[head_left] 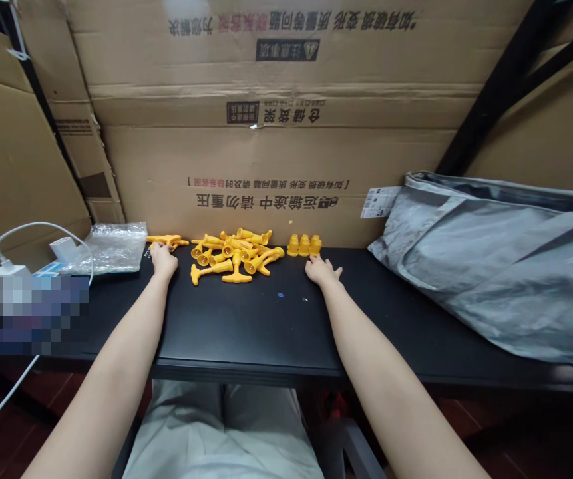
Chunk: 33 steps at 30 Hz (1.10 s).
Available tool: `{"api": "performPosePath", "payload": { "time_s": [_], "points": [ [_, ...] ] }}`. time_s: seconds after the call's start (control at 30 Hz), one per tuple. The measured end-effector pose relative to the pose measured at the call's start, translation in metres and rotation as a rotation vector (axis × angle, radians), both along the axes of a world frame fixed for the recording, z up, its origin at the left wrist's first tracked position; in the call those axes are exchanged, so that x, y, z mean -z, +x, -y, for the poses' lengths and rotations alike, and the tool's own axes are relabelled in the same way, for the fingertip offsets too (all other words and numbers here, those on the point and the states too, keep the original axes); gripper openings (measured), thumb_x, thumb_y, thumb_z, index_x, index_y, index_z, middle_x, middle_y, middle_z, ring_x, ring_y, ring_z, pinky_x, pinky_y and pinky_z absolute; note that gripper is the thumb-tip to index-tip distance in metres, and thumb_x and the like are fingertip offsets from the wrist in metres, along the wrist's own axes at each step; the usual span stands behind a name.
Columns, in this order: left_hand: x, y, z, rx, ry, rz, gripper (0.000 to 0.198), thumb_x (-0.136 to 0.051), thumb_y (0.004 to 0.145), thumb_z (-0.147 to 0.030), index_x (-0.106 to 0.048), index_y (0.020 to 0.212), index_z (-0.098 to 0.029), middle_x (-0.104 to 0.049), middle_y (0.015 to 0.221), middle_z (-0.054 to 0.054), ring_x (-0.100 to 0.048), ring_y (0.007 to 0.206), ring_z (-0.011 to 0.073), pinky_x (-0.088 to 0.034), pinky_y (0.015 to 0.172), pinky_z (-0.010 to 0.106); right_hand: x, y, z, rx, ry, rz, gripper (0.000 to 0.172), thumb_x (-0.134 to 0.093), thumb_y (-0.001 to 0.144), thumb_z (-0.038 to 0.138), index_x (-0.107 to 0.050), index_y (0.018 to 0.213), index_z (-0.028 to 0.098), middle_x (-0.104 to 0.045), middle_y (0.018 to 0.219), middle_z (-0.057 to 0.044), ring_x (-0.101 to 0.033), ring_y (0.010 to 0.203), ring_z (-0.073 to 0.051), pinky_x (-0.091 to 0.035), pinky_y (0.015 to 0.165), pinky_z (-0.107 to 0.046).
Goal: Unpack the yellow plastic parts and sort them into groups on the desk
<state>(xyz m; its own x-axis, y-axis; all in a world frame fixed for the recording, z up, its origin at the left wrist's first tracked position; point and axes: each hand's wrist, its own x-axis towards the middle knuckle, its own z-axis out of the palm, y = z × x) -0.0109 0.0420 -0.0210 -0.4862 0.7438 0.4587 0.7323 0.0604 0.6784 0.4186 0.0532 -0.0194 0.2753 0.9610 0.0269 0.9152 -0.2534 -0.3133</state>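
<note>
At the left of the yellow pieces, my left hand (165,261) has its fingers closed on a yellow T-shaped handle (175,239) that lies near the back of the table. Its fingertips are partly hidden. My right hand (322,271) rests palm down with fingers apart, just in front of three upright yellow caps (305,245) standing in a row; nothing shows in it. Between the hands lies a loose pile of several yellow T-shaped handles (237,267) with hollow, round ends, pointing various ways.
Clear plastic wrap (116,243) lies at the left, beside a white charger (65,249) and cable. A large grey bag (496,266) takes up the right of the black table (246,332). Printed cardboard (276,153) stands behind. Small blue and white specks dot the tabletop.
</note>
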Motion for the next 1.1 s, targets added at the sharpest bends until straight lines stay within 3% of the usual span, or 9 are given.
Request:
{"api": "performPosePath", "payload": {
  "time_s": [0.27,0.43,0.53,0.67,0.8,0.93,1.1],
  "points": [
    [0.0,0.004,-0.001,-0.002,-0.073,-0.138,0.031,-0.054,0.066,-0.001,-0.068,0.09,-0.014,-0.06,0.107,0.017,-0.051,0.116,0.0339,-0.04,0.104,0.047,-0.003,-0.003,0.003,0.007,0.021,0.01,0.052,-0.023,0.097,0.03,-0.042,0.144,0.02,-0.029,0.157,-0.007,-0.023,0.144,-0.033,-0.017,0.112,-0.064],
    [0.002,0.007,-0.001,-0.004,-0.149,-0.226,0.034,-0.055,0.067,-0.007,-0.069,0.097,-0.016,-0.061,0.111,0.014,-0.053,0.116,0.0309,-0.041,0.104,0.042,-0.01,-0.011,0.007,0.001,0.124,0.088,0.041,-0.036,0.091,0.022,-0.061,0.123,0.016,-0.058,0.13,-0.016,-0.052,0.122,-0.032,-0.038,0.1,-0.054],
    [0.001,0.01,0.001,0.0,-0.234,-0.319,0.037,-0.054,0.071,-0.01,-0.068,0.105,-0.015,-0.061,0.116,0.014,-0.053,0.117,0.0289,-0.042,0.104,0.038,-0.017,-0.021,0.01,-0.095,0.275,0.134,0.038,-0.037,0.09,0.019,-0.062,0.119,0.014,-0.06,0.123,-0.018,-0.056,0.116,-0.031,-0.044,0.093,-0.047],
    [-0.001,0.016,0.005,0.004,-0.28,-0.383,0.04,-0.055,0.072,-0.013,-0.067,0.11,-0.016,-0.062,0.118,0.014,-0.053,0.118,0.0304,-0.043,0.102,0.041,-0.02,-0.042,0.014,-0.356,0.477,0.145,0.044,-0.039,0.09,0.019,-0.053,0.131,0.013,-0.056,0.132,-0.018,-0.051,0.122,-0.029,-0.043,0.098,-0.044],
    [-0.004,0.02,0.009,0.02,-0.214,-0.412,0.04,-0.053,0.073,-0.012,-0.068,0.11,-0.017,-0.063,0.117,0.013,-0.054,0.118,0.0296,-0.042,0.103,0.042,-0.014,-0.062,0.015,-0.578,0.485,0.174,0.052,-0.044,0.087,0.017,-0.047,0.138,0.018,-0.047,0.145,-0.013,-0.043,0.131,-0.028,-0.036,0.106,-0.049],
    [-0.01,0.026,0.013,0.083,-0.089,-0.438,0.037,-0.047,0.077,-0.011,-0.068,0.107,-0.015,-0.065,0.115,0.013,-0.055,0.115,0.028,-0.042,0.102,0.041,-0.01,-0.072,0.018,-0.611,0.363,0.243,0.049,-0.045,0.086,0.013,-0.051,0.134,0.017,-0.054,0.137,-0.015,-0.047,0.127,-0.028,-0.031,0.108,-0.052],
    [-0.019,0.036,0.019,0.169,0.044,-0.47,0.033,-0.044,0.079,-0.011,-0.069,0.101,-0.016,-0.066,0.112,0.011,-0.057,0.112,0.0264,-0.042,0.101,0.041,-0.013,-0.072,0.021,-0.645,0.38,0.296,0.041,-0.045,0.086,0.012,-0.058,0.125,0.015,-0.061,0.124,-0.015,-0.052,0.117,-0.027,-0.031,0.107,-0.049]
  ]
}}
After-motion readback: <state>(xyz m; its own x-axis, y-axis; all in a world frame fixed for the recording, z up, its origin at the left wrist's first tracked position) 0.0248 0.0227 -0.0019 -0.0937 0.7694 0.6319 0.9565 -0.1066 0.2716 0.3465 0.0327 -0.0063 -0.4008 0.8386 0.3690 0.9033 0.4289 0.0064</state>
